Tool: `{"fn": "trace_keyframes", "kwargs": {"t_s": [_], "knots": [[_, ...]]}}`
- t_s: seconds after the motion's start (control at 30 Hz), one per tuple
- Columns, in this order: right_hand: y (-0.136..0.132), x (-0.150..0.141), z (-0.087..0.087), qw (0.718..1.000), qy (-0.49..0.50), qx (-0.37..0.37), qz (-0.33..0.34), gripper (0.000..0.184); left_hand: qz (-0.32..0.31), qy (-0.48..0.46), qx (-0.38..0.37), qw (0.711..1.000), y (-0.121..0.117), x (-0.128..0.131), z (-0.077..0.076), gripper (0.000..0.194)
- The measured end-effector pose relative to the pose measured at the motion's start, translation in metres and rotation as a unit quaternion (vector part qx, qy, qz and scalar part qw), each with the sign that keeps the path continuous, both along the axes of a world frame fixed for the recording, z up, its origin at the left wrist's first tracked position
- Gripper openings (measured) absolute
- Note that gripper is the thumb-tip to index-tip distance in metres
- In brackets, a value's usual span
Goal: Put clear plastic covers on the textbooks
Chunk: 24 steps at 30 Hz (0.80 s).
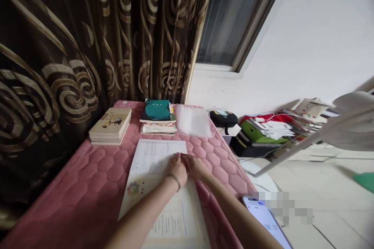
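An open book lies on the pink quilted cover, with printed text and a colourful flower picture on its pages. My left hand, with a bracelet at the wrist, rests at the right edge of the upper page, its fingers drawn together. Against it, my right hand reaches in from the right, and its fingers close at the same page edge. The fingertips of both hands meet there, partly hiding one another. Beyond the book lie clear plastic sheets, which look like book covers.
A stack of tan books stands back left, and a pile topped by a teal book lies beside the plastic sheets. A phone is at the right edge. A white fan stands right of the quilted surface.
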State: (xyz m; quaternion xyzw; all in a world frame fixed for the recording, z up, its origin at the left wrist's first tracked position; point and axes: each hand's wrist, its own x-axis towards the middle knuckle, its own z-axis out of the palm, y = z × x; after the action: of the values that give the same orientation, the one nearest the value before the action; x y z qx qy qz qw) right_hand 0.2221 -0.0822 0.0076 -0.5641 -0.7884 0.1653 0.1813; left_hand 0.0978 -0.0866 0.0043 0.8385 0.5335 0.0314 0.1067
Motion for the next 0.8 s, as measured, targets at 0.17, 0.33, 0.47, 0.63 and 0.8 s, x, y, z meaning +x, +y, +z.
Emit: {"fn": "trace_keyframes", "kwargs": {"t_s": [0.17,0.33,0.47,0.63,0.8], "knots": [[0.022,0.022,-0.006,0.989,0.013,0.012,-0.149,0.021,0.011,-0.044,0.034,0.998,0.000,0.005,-0.009,0.051],[0.051,0.025,-0.012,0.972,-0.016,-0.007,-0.233,0.022,0.008,-0.055,0.045,0.997,0.001,-0.001,-0.016,0.049],[0.081,0.020,-0.011,0.957,-0.041,-0.028,-0.285,0.029,0.009,-0.070,0.051,0.996,0.000,0.000,-0.019,0.048],[0.103,0.015,-0.006,0.946,-0.059,-0.039,-0.316,0.039,0.012,-0.080,0.055,0.995,-0.001,-0.001,-0.020,0.048],[0.086,0.017,-0.008,0.953,-0.067,-0.023,-0.294,0.031,0.010,-0.070,0.051,0.996,0.000,-0.001,-0.022,0.048]]}}
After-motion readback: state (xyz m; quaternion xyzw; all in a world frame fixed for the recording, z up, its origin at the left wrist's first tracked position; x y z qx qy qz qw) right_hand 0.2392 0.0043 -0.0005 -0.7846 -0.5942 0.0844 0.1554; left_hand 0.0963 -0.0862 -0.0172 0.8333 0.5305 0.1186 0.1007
